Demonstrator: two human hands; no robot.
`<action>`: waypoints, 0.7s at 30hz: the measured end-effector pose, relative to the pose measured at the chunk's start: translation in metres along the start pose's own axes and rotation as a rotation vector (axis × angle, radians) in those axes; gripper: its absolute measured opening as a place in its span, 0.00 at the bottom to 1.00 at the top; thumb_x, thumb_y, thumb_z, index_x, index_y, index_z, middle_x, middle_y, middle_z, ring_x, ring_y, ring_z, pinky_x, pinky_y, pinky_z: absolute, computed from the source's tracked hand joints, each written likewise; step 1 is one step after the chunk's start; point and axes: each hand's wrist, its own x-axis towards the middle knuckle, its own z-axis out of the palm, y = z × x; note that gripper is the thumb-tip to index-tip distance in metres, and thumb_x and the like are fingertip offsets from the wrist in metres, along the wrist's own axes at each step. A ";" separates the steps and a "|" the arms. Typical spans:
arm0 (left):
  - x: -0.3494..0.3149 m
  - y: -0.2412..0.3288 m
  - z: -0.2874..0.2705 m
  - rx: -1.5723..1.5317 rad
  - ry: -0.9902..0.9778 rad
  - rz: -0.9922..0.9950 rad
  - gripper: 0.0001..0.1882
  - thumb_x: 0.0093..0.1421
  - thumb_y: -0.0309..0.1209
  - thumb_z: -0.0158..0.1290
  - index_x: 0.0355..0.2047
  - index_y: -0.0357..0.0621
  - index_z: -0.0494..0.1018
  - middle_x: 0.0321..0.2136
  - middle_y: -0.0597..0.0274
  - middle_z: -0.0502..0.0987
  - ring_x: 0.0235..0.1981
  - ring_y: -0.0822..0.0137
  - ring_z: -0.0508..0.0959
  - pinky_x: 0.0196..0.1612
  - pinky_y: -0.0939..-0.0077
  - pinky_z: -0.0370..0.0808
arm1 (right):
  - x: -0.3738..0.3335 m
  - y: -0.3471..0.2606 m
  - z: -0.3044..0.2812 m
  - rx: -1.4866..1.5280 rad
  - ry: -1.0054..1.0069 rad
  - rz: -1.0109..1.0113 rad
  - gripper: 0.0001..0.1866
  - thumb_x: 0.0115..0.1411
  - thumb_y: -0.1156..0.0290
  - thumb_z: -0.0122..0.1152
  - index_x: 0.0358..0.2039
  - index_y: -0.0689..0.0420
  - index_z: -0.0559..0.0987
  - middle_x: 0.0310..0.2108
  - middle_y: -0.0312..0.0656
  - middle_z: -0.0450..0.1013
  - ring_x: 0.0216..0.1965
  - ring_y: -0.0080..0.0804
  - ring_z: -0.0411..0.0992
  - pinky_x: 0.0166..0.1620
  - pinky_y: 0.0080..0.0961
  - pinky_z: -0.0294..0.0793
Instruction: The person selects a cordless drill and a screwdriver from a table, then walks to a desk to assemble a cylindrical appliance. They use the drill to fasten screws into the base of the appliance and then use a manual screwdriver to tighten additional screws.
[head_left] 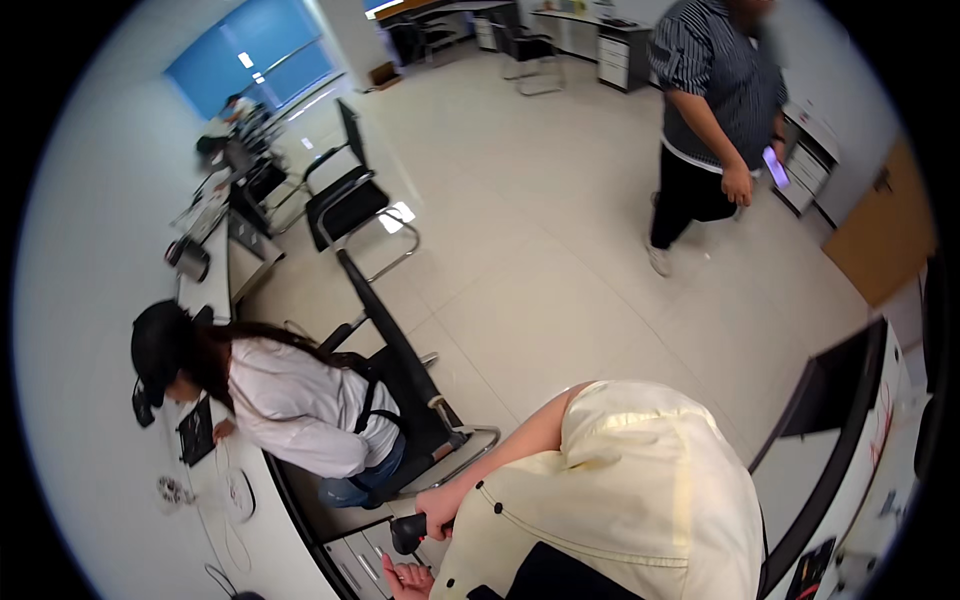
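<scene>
My right hand (438, 512) comes in on a bare forearm from a cream sleeve. It is closed round a black, handle-like thing (407, 535) with a rounded end; its exact kind does not show. Just below, at the bottom edge, is my left hand (410, 578), partly cut off. Its visible fingers are slightly bent and apart, with nothing seen in them. Both hands are in front of my cream jacket (620, 490) with dark snap buttons. A drawer cabinet (360, 560) stands beyond them, beside the desk.
A seated person in a black cap and white top (290, 400) works at the white desk (255, 540), on a black chair (400, 340). An empty chair (350, 195) stands farther off. Another person (710, 100) walks at right, phone (775, 168) in hand. A desk (850, 500) is at right.
</scene>
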 end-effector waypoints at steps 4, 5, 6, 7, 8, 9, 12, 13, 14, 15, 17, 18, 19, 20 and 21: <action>-0.020 0.004 0.059 0.256 -0.178 0.189 0.21 0.62 0.38 0.40 0.52 0.40 0.61 0.14 0.77 0.54 0.15 0.82 0.54 0.19 0.87 0.55 | 0.013 0.010 0.008 0.110 0.010 -0.081 0.13 0.35 0.80 0.60 0.27 0.63 0.74 0.13 0.38 0.68 0.13 0.23 0.66 0.16 0.20 0.64; -0.037 -0.016 0.086 0.272 0.022 0.168 0.19 0.62 0.35 0.40 0.50 0.38 0.63 0.14 0.77 0.52 0.15 0.82 0.53 0.19 0.86 0.53 | 0.007 0.034 0.010 0.160 -0.015 -0.054 0.13 0.38 0.77 0.59 0.29 0.61 0.75 0.14 0.36 0.68 0.13 0.21 0.65 0.16 0.19 0.64; -0.043 -0.028 0.093 0.261 0.067 0.161 0.18 0.61 0.34 0.40 0.49 0.38 0.64 0.14 0.77 0.51 0.15 0.82 0.52 0.19 0.86 0.52 | -0.010 0.032 0.014 0.265 0.014 0.022 0.14 0.40 0.75 0.58 0.31 0.62 0.74 0.14 0.35 0.68 0.15 0.19 0.65 0.18 0.18 0.64; -0.046 -0.041 0.092 0.214 -0.026 0.128 0.18 0.61 0.33 0.40 0.48 0.38 0.64 0.14 0.77 0.51 0.15 0.82 0.52 0.19 0.86 0.52 | -0.020 0.040 0.008 0.255 -0.012 -0.016 0.14 0.41 0.74 0.58 0.32 0.62 0.74 0.15 0.34 0.68 0.16 0.18 0.66 0.19 0.17 0.63; -0.033 -0.059 0.087 0.117 -0.136 0.100 0.18 0.61 0.33 0.41 0.48 0.36 0.65 0.14 0.77 0.52 0.14 0.82 0.52 0.18 0.86 0.52 | -0.026 0.051 -0.001 0.177 0.101 0.022 0.14 0.41 0.74 0.58 0.32 0.63 0.74 0.15 0.34 0.68 0.16 0.18 0.65 0.20 0.17 0.63; -0.034 -0.051 0.072 0.125 -0.152 0.105 0.18 0.61 0.33 0.41 0.47 0.35 0.65 0.14 0.76 0.52 0.13 0.82 0.52 0.17 0.86 0.53 | -0.029 0.026 0.016 0.083 0.188 0.124 0.15 0.41 0.75 0.58 0.33 0.63 0.73 0.16 0.36 0.69 0.16 0.19 0.65 0.21 0.17 0.63; -0.066 -0.018 0.020 0.208 -0.096 0.166 0.16 0.63 0.34 0.39 0.44 0.36 0.67 0.14 0.73 0.55 0.15 0.79 0.55 0.20 0.83 0.56 | 0.012 0.036 0.072 0.208 0.218 0.069 0.15 0.42 0.76 0.59 0.33 0.65 0.72 0.21 0.40 0.71 0.19 0.21 0.68 0.23 0.18 0.66; -0.094 -0.007 0.036 0.260 0.007 0.197 0.16 0.63 0.35 0.38 0.44 0.36 0.68 0.15 0.72 0.56 0.15 0.79 0.56 0.22 0.83 0.58 | 0.008 0.016 0.072 0.287 0.181 0.112 0.15 0.42 0.77 0.59 0.33 0.65 0.72 0.23 0.42 0.72 0.19 0.23 0.69 0.23 0.18 0.67; -0.119 -0.003 0.039 0.262 0.108 0.201 0.16 0.63 0.35 0.38 0.43 0.36 0.68 0.15 0.72 0.57 0.16 0.78 0.56 0.23 0.82 0.59 | 0.006 0.015 0.074 0.310 0.136 0.141 0.14 0.42 0.77 0.59 0.33 0.65 0.72 0.24 0.44 0.73 0.20 0.24 0.69 0.24 0.19 0.68; -0.130 -0.005 0.019 0.249 0.126 0.215 0.16 0.63 0.35 0.38 0.43 0.36 0.68 0.15 0.71 0.57 0.16 0.78 0.56 0.23 0.82 0.59 | 0.016 0.028 0.083 0.293 0.150 0.128 0.14 0.42 0.78 0.59 0.33 0.65 0.71 0.26 0.46 0.73 0.20 0.26 0.70 0.24 0.19 0.69; -0.142 -0.012 -0.010 0.206 0.179 0.246 0.16 0.63 0.35 0.37 0.42 0.37 0.68 0.16 0.71 0.58 0.16 0.77 0.57 0.24 0.82 0.60 | 0.042 0.037 0.091 0.271 0.135 0.143 0.13 0.42 0.79 0.57 0.32 0.65 0.71 0.27 0.48 0.73 0.22 0.26 0.70 0.25 0.20 0.70; -0.144 -0.015 -0.032 0.185 0.208 0.280 0.16 0.63 0.36 0.37 0.42 0.37 0.68 0.16 0.71 0.58 0.16 0.77 0.57 0.24 0.82 0.60 | 0.060 0.039 0.097 0.225 0.133 0.143 0.13 0.42 0.79 0.57 0.32 0.65 0.71 0.27 0.48 0.73 0.22 0.26 0.70 0.25 0.20 0.70; -0.153 -0.011 -0.040 0.191 0.256 0.305 0.17 0.63 0.36 0.37 0.42 0.37 0.68 0.16 0.71 0.58 0.16 0.77 0.57 0.24 0.82 0.61 | 0.072 0.033 0.102 0.213 0.120 0.142 0.13 0.42 0.79 0.57 0.32 0.66 0.71 0.27 0.48 0.73 0.22 0.27 0.71 0.25 0.20 0.70; -0.159 -0.008 -0.046 0.146 0.322 0.335 0.17 0.63 0.36 0.37 0.42 0.37 0.68 0.16 0.71 0.58 0.16 0.77 0.57 0.24 0.82 0.60 | 0.086 0.023 0.107 0.208 0.071 0.142 0.13 0.43 0.79 0.57 0.32 0.65 0.71 0.27 0.48 0.73 0.22 0.27 0.70 0.25 0.20 0.70; -0.167 -0.009 -0.056 0.106 0.383 0.345 0.17 0.63 0.37 0.38 0.42 0.37 0.69 0.16 0.72 0.58 0.16 0.77 0.57 0.24 0.82 0.60 | 0.098 0.019 0.116 0.216 0.037 0.149 0.13 0.43 0.79 0.56 0.32 0.65 0.71 0.27 0.48 0.73 0.22 0.27 0.70 0.26 0.20 0.70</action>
